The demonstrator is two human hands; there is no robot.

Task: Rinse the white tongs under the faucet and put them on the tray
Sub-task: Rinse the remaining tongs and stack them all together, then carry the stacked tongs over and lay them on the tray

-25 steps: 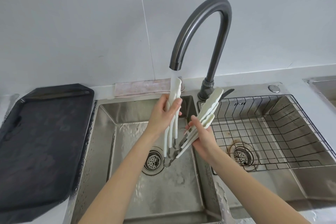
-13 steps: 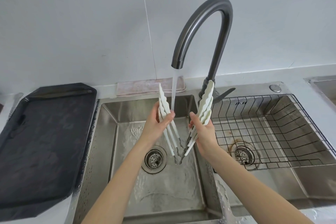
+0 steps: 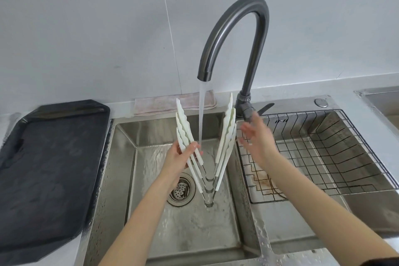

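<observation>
rinsing white tongs (image 3: 224, 136) under running faucet (image 3: 235, 34), left hand (image 3: 177, 157) gripping one side, right hand (image 3: 257, 136) open, empty; next, onto tray (image 3: 49, 168).

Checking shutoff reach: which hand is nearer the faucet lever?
Right. The right hand is open, just below and left of the faucet lever, apparently not touching it. The left hand is farther left across the water stream, gripping the white tongs.
</observation>
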